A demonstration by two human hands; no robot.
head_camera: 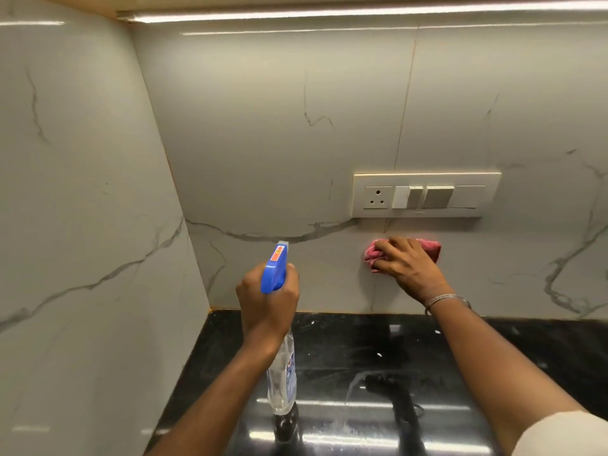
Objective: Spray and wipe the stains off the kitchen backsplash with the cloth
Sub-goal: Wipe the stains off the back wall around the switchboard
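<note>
Left hand (268,297): fingers wrapped round the neck of a clear plastic spray bottle (281,373) with a blue trigger head. The nozzle points to 12 o'clock, toward the wall. The bottle body hangs at 6 o'clock below the wrist. Cannot tell whether its base touches the bench.

Right hand (408,264): at 3 o'clock of the left, well apart from it. Fingers curl over a bunched pink cloth (431,248) and press it against the wall. Cloth edges show past the fingertips at 1 o'clock and beside the thumb at 9 o'clock. A thin metal bangle (447,299) sits on the wrist.

The cloth lies on the glossy grey-white marble-veined backsplash (263,143), low on the tile. A cream rectangular switch plate (424,195) with one socket and rocker switches sits just above it at 12 o'clock, apart from it. A dark vein runs across the tile at 9 o'clock from the cloth.

A glossy black stone bench (362,357) lies at 6 o'clock of both hands, with pale specks and wet streaks on it. A matching marble side wall (82,192) stands at 9 o'clock. A white light strip (329,13) runs along the top at 12 o'clock.
</note>
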